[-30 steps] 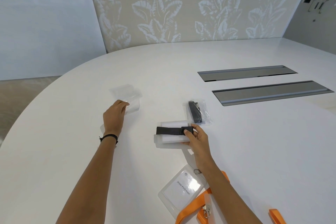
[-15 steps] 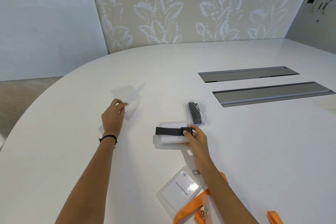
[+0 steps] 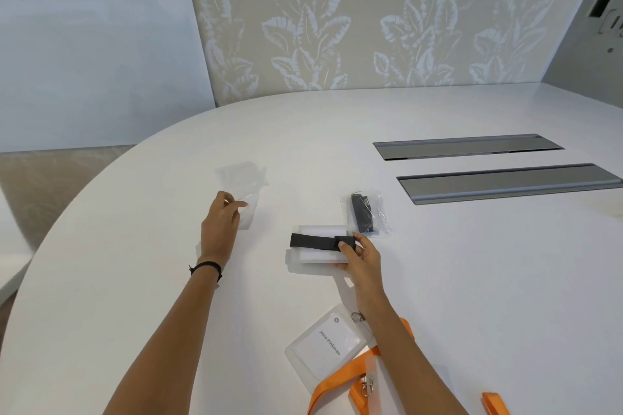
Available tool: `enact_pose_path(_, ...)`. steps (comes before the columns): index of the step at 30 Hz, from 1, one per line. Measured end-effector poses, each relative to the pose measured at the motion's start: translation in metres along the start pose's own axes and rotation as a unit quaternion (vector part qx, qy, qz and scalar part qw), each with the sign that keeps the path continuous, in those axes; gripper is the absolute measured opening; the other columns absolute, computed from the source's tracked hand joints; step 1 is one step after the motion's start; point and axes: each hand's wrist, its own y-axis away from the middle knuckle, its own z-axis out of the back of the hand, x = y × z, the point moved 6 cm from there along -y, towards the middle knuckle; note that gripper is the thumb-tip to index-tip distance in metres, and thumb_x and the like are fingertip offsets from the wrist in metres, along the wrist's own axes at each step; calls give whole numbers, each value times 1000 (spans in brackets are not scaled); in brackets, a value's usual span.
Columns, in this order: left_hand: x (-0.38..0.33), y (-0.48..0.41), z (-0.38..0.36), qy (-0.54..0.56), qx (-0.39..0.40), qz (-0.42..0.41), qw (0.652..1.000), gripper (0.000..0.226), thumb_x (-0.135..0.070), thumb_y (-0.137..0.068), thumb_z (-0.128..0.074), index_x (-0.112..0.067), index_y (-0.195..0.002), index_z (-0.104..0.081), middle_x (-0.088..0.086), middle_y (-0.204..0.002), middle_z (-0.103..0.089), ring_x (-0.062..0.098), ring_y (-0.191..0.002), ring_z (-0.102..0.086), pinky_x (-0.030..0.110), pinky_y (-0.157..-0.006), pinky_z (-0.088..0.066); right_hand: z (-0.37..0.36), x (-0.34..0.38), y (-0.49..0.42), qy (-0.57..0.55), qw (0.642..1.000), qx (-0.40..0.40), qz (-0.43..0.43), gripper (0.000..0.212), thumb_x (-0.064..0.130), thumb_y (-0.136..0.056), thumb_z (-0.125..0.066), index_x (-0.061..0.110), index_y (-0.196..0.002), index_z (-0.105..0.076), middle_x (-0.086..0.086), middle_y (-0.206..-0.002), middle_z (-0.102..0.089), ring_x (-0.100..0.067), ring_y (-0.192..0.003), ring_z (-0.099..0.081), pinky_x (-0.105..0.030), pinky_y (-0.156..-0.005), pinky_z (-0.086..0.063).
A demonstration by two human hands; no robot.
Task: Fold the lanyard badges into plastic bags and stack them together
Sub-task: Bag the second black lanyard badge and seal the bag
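Head view: right grip (image 3: 363,255) clamps the folded black lanyard badge (image 3: 320,243), which extends to its left over the counter (image 3: 135,280). Left grip (image 3: 219,229) pinches a plastic bag (image 3: 248,214), probably limp and slippery and best held at its mouth.

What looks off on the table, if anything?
Nothing stands out. The left hand pinches an empty clear bag, the right hand holds the black-strapped badge, one bagged badge lies flat beside it, the orange-lanyard badge is unfolded.

A single head-worn camera looks forward and down, close over the table (image 3: 438,313).
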Motion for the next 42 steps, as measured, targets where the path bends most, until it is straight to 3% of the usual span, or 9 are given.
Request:
enact_pose_path(7,5,17,15,167,-50,74,982,35,14,-82,-48,-10,-96,-70,-9,-95,-56,21,-87,-55,42,-78,-53,3,5,2,-3,1000,-4,0,23,5,-88,-58,22,-104,-58,1,-87,-69,-14,-83,-63,-38,-79,-55)
enact_pose_path(10,-2,24,25,166,-71,74,981,33,8,-86,-50,-16,-96,-71,-13,-95,-59,12,-91,-54,36,-77,-52,6,11,3,-8,1000,1,5,26,5,-88,-58,16,-112,-56,1,-87,-69,-16,-83,-63,-38,-78,-55)
enact_pose_path(14,-21,24,36,175,-79,61,980,36,11,-85,-49,-15,-96,-72,-3,-102,-66,17,-100,-54,25,-75,-48,8,26,5,-11,999,18,29,26,2,-89,-56,14,-111,-56,-1,-93,-68,-17,-87,-64,-33,-71,-58)
enact_pose_path(18,-38,19,42,176,-70,74,979,38,13,-83,-48,-13,-97,-72,2,-106,-69,20,-106,-55,35,-81,-51,13,47,11,-25,997,38,58,25,-1,-89,-54,16,-107,-58,-4,-98,-67,-17,-88,-65,-27,-65,-58)
enact_pose_path(26,-89,21,47,207,-31,52,977,38,12,-82,-50,-15,-99,-71,-2,-112,-69,16,-110,-60,34,-80,-54,29,93,23,-31,991,54,123,24,-1,-89,-55,12,-109,-57,-8,-99,-67,-21,-91,-64,-30,-67,-58)
enact_pose_path(29,-109,27,47,214,-14,36,976,37,14,-80,-50,-15,-92,-71,-8,-101,-70,13,-106,-62,32,-79,-53,33,110,30,-19,984,59,166,26,-3,-89,-54,11,-111,-57,-6,-98,-67,-15,-88,-66,-26,-63,-57)
enact_pose_path(33,-131,31,43,224,33,22,974,32,11,-84,-54,-11,-97,-72,-6,-101,-70,12,-97,-64,17,-76,-49,36,129,42,-6,974,51,219,33,-2,-88,-56,30,-97,-60,10,-91,-69,-3,-83,-66,-16,-59,-52)
enact_pose_path(38,-150,30,47,247,55,18,967,24,6,-86,-59,-11,-96,-73,-1,-99,-72,13,-84,-67,25,-78,-53,41,144,57,39,957,19,286,35,2,-88,-59,36,-97,-60,17,-91,-68,-3,-88,-65,-17,-69,-53)
enact_pose_path(42,-155,32,51,243,74,13,967,26,8,-82,-62,-10,-99,-72,0,-101,-71,9,-81,-66,11,-76,-48,46,152,64,70,941,-8,331,37,4,-88,-59,40,-99,-58,13,-96,-66,-10,-90,-65,-22,-77,-54)
